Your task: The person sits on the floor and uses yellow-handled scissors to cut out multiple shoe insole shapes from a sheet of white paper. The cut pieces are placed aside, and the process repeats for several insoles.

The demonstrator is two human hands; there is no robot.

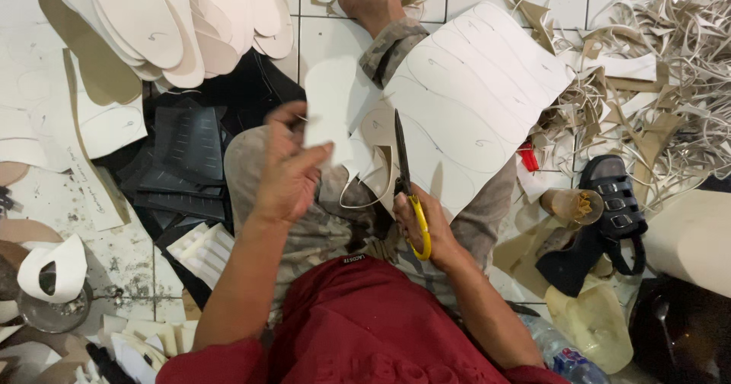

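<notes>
**Cutting soles on the floor**

Our left hand (285, 172) grips a white sole piece (329, 110) above our lap; our right hand (422, 228) clasps yellow-handled scissors (405, 182), blades against the marked white sheet (476, 102) across our knee.

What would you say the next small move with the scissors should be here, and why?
Probably close the blades a little further along the drawn curve. The right hand holds the yellow-handled scissors with the blades set into the white sheet marked with insole outlines, while the left hand lifts a partly cut piece clear, so the outline looks unfinished.
</notes>
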